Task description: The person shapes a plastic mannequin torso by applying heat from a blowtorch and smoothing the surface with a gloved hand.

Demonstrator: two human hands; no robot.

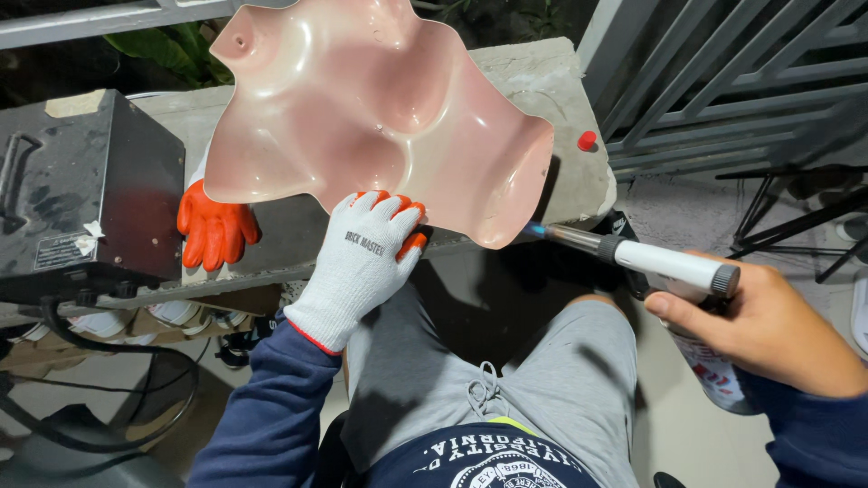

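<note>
At far left a black metal box [86,185] sits on a concrete ledge [561,136], with dark cables [108,425] looping down below it. Just right of the box a spare orange-palmed glove [214,230] lies on the ledge, partly under the edge of the workpiece. The workpiece, a glossy pink warped plastic sheet [371,108], is held tilted above the ledge. The left hand [362,262], in a white knit glove with orange fingertips, grips the sheet's lower edge, fingers closed around it. Further right, a small red cap [587,141] rests on the ledge near its corner. The right hand [768,330], bare, has fingers wrapped around a handheld gas torch [665,267]; its metal nozzle points left at the sheet's lower right edge, with a faint blue flame at the tip, close to the plastic.
</note>
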